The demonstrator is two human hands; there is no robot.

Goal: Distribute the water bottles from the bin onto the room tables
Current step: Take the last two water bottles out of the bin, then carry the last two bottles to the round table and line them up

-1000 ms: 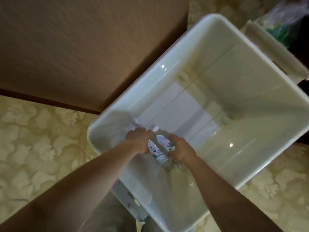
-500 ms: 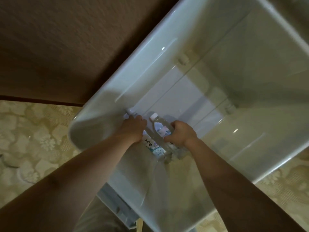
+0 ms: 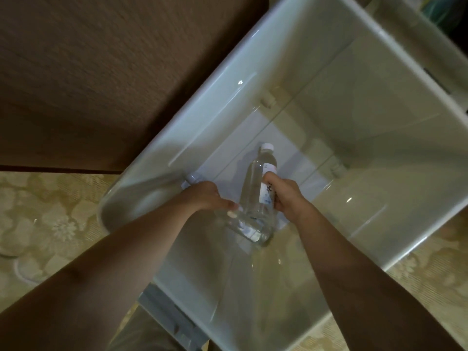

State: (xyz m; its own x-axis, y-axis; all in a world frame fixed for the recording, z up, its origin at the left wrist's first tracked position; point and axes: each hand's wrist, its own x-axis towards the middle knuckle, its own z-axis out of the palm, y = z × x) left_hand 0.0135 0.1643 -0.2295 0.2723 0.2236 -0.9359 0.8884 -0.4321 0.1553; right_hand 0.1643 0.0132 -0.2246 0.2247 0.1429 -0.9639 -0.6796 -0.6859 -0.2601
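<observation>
As both forearms reach down into the white plastic bin (image 3: 217, 107), the hands sit side by side near its bottom, each on its own bottle. The left hand (image 3: 206, 196) is curled over a second water bottle (image 3: 193, 178). Only that bottle's cap end shows, angled up-left toward the bin wall, and the palm hides the rest. The right hand (image 3: 286, 196) is wrapped round the middle of a clear water bottle (image 3: 253, 183). Its long axis runs almost straight away from the person, base nearest and white cap (image 3: 267, 147) farthest. With the bin walls rising high around both, I judge the coming lift is upward, toward the person.
</observation>
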